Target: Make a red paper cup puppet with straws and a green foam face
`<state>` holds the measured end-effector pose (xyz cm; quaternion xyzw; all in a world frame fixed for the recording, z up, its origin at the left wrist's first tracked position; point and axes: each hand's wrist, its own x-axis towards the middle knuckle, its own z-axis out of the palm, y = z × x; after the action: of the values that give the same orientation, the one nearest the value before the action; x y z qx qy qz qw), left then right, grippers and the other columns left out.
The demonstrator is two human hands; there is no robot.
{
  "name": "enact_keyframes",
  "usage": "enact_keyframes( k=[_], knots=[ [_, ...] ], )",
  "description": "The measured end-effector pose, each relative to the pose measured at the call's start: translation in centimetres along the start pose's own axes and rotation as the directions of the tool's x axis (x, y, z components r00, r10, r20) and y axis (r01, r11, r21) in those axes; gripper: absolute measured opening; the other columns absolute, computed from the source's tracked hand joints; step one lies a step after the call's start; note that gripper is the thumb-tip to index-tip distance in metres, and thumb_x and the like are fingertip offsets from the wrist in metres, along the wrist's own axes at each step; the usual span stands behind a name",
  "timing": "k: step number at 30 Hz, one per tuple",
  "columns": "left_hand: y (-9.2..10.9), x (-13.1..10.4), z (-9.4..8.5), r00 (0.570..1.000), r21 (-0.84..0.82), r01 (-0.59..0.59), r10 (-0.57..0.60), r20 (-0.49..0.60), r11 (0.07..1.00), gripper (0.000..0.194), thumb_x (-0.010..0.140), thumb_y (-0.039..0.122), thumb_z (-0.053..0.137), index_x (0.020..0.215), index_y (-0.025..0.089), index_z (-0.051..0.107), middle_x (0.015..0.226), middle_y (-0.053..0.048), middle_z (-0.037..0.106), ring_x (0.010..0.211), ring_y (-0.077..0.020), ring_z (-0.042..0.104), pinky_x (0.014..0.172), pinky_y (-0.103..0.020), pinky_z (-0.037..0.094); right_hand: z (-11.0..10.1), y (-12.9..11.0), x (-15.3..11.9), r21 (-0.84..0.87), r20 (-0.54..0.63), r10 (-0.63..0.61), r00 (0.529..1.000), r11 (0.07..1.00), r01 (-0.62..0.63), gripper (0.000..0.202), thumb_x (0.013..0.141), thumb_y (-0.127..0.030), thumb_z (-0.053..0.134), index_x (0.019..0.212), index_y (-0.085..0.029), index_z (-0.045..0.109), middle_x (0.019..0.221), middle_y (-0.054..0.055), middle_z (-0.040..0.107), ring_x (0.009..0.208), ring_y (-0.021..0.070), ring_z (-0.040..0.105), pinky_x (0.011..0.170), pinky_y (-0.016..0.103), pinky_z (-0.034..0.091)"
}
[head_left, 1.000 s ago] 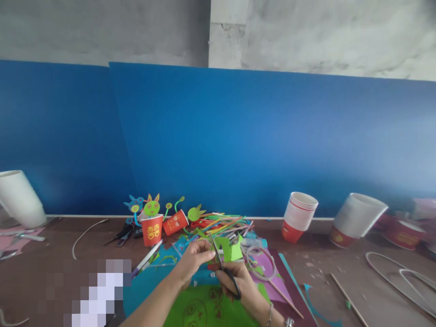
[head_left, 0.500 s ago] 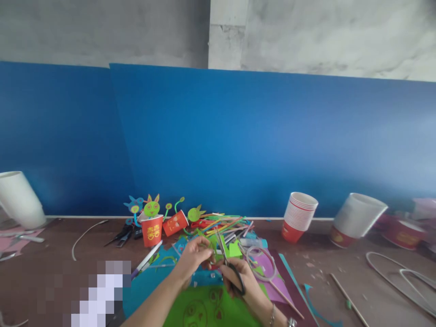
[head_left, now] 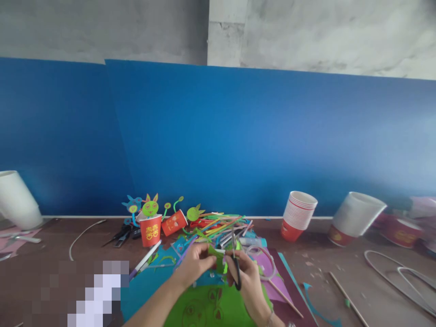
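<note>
Blue panel [head_left: 218,136] runs along the far side behind a brown tabletop [head_left: 323,281], with an upright orange cup [head_left: 151,230], a tipped orange cup [head_left: 175,222] and a pile of straws [head_left: 221,225] at the far edge. Your hands are close together, near side of that pile, with the green paper piece [head_left: 220,265] bridging the gap between them. Left hand [head_left: 195,265] pinches it, thumb and fingers closed on its left part. Right hand [head_left: 247,268] is wrapped on the black handles of the scissors [head_left: 238,277]; its fingertips sit at the paper's right end, can't tell if they grip it too. Key relation: paper is right of your left fingers, just left of the scissors, so the two hands are about equally near. Scissors' long axis runs near to far, tips pointing far, beside the paper rather than clearly across it. Can't tell how far the blades are spread. Paper's own long axis is unclear, too much finger over it. Green sheet [head_left: 211,311] with drawn outlines lies below, near side.
</note>
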<state>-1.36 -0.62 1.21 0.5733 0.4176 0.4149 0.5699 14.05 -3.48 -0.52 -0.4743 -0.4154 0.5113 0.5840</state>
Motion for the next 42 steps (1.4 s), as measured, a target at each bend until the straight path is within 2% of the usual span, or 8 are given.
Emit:
enact_keyframes(
  k=[3, 6, 11, 16, 22, 26, 29, 42],
  knots=[
    [-0.5, 0.0, 0.2, 0.998, -0.032, 0.022, -0.02, 0.063, 0.999, 0.012, 0.067, 0.029, 0.069, 0.069, 0.018, 0.068, 0.065, -0.001, 0.064, 0.066, -0.018, 0.056, 0.063, -0.027, 0.04, 0.3, 0.2, 0.1, -0.051, 0.088, 0.028, 0.996, 0.998, -0.023, 0.04, 0.054, -0.046, 0.081, 0.065, -0.016, 0.057, 0.037, -0.007, 0.045, 0.031, 0.0064, 0.038, 0.031, 0.018, 0.031],
    [-0.4, -0.1, 0.3, 0.998, -0.047, 0.029, -0.026, 0.053, 0.998, 0.015, 0.065, 0.031, 0.072, 0.071, 0.017, 0.068, 0.067, -0.001, 0.065, 0.065, -0.0167, 0.055, 0.062, -0.026, 0.039, 0.3, 0.1, 0.2, -0.077, 0.105, 0.029, 0.994, 0.997, -0.021, 0.04, 0.055, -0.047, 0.08, 0.06, -0.017, 0.055, 0.037, -0.007, 0.044, 0.03, 0.0068, 0.039, 0.031, 0.019, 0.032],
    [0.3, -0.5, 1.0, 0.997, -0.067, 0.081, -0.079, 0.026, 0.994, 0.023, 0.068, 0.038, 0.072, 0.075, 0.018, 0.065, 0.055, 0.005, 0.052, 0.045, -0.0083, 0.036, 0.046, -0.022, 0.026, 0.0, 0.0, 0.3, -0.068, 0.061, -0.019, 0.998, 0.997, 0.023, 0.041, 0.062, -0.053, 0.075, 0.062, -0.018, 0.053, 0.038, -0.006, 0.047, 0.031, 0.0074, 0.042, 0.034, 0.018, 0.031],
    [0.0, -0.5, 1.5, 0.991, -0.19, 0.057, -0.079, -0.111, 0.98, 0.027, 0.069, 0.042, 0.069, 0.068, 0.019, 0.056, 0.049, 0.009, 0.039, 0.043, -0.0069, 0.029, 0.045, -0.021, 0.021, 0.2, -0.2, 0.0, -0.06, 0.126, 0.004, 0.992, 0.998, 0.004, 0.044, 0.062, -0.055, 0.075, 0.067, -0.019, 0.052, 0.039, -0.006, 0.048, 0.033, 0.0077, 0.041, 0.035, 0.019, 0.031],
    [-0.4, -0.1, 1.3, 0.946, -0.2, -0.076, 0.007, -0.325, 0.977, 0.029, 0.07, 0.043, 0.068, 0.061, 0.019, 0.054, 0.062, 0.002, 0.055, 0.064, -0.0141, 0.049, 0.064, -0.025, 0.037, 0.6, 0.3, -0.7, -0.091, 0.338, 0.072, 0.938, 0.995, -0.044, 0.044, 0.071, -0.059, 0.067, 0.081, -0.019, 0.051, 0.055, -0.004, 0.056, 0.041, 0.0082, 0.048, 0.037, 0.017, 0.032],
    [-0.1, -0.5, 1.8, 0.949, -0.23, -0.072, -0.004, -0.314, 0.971, 0.027, 0.07, 0.041, 0.067, 0.062, 0.019, 0.055, 0.063, 0.001, 0.055, 0.067, -0.0155, 0.05, 0.066, -0.026, 0.037, 0.6, 1.0, -1.0, -0.119, 0.41, 0.097, 0.907, 0.992, -0.052, 0.043, 0.073, -0.058, 0.066, 0.084, -0.018, 0.051, 0.057, -0.005, 0.053, 0.045, 0.0079, 0.048, 0.04, 0.017, 0.034],
    [0.2, -0.8, 2.1, 0.96, -0.248, -0.051, -0.021, -0.281, 0.968, 0.028, 0.068, 0.042, 0.068, 0.061, 0.019, 0.054, 0.062, 0.001, 0.054, 0.064, -0.0151, 0.049, 0.065, -0.027, 0.036, 0.6, 1.2, -1.0, -0.131, 0.41, 0.083, 0.908, 0.991, -0.031, 0.042, 0.074, -0.056, 0.066, 0.084, -0.018, 0.052, 0.057, -0.005, 0.052, 0.043, 0.0065, 0.045, 0.04, 0.017, 0.034],
    [0.3, -0.6, 1.9, 0.971, -0.303, -0.065, -0.01, -0.241, 0.951, 0.025, 0.068, 0.037, 0.068, 0.06, 0.018, 0.054, 0.063, 0.001, 0.058, 0.062, -0.0135, 0.05, 0.064, -0.026, 0.038, 0.5, 1.2, -0.9, -0.125, 0.4, 0.094, 0.912, 0.991, -0.047, 0.044, 0.073, -0.058, 0.065, 0.083, -0.018, 0.051, 0.056, -0.005, 0.052, 0.047, 0.0102, 0.052, 0.042, 0.019, 0.038]
  ],
)
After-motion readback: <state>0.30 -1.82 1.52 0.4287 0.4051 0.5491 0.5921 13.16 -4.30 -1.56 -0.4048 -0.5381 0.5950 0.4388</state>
